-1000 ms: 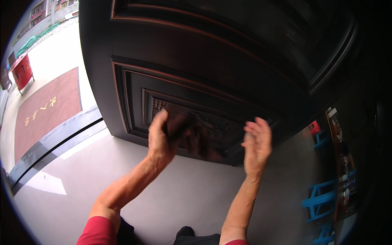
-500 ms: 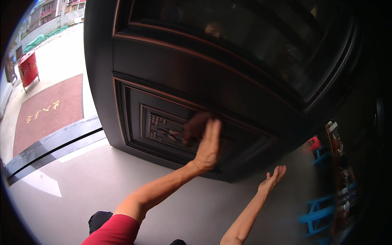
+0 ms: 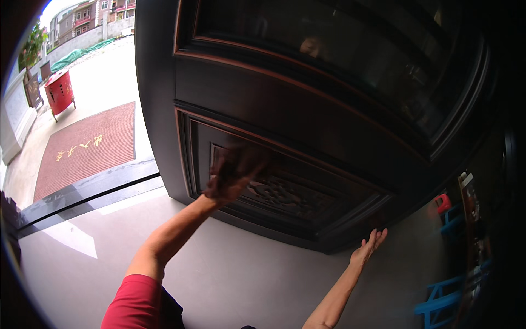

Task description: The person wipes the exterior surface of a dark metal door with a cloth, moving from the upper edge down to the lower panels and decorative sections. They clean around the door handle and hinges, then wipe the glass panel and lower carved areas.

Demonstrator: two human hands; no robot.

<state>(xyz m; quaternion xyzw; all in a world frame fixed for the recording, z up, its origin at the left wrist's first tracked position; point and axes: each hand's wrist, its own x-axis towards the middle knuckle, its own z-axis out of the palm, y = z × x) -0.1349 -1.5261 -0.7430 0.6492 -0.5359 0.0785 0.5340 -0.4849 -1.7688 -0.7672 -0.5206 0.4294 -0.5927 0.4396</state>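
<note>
From my remote seat, at the far left I see a red drum-shaped container (image 3: 59, 93) on short legs, out on the bright ground. Next to it lies a reddish-brown ribbed doormat (image 3: 85, 153) with yellow characters. A pale stone threshold with a black strip (image 3: 93, 198) crosses between the mat and the smooth grey floor (image 3: 230, 268), where a patch of light (image 3: 71, 239) falls.

Further right, my view has the left forearm, in a short red sleeve (image 3: 131, 301), reaching up to a large, dark brown-black panelled door (image 3: 285, 98) with copper-toned edges. The left hand (image 3: 234, 185) is at the left part of the door's carved rectangular lower panel (image 3: 293, 197), with a dark brown, soft-looking cloth (image 3: 241, 158) at its fingers, in front of that panel. Hand and cloth are blurred, so I cannot tell whether the fingers pinch the cloth or only press it flat.

To the right, I find the right hand (image 3: 368, 249) bare and holding nothing, palm turned up, fingers extended and slightly parted, near the door's lower right corner. Beyond it I make out a small red plastic object (image 3: 442, 203), blue plastic stool-like furniture (image 3: 439, 302), and a narrow brown shelf (image 3: 470, 205) with small items, too dim to identify.
</note>
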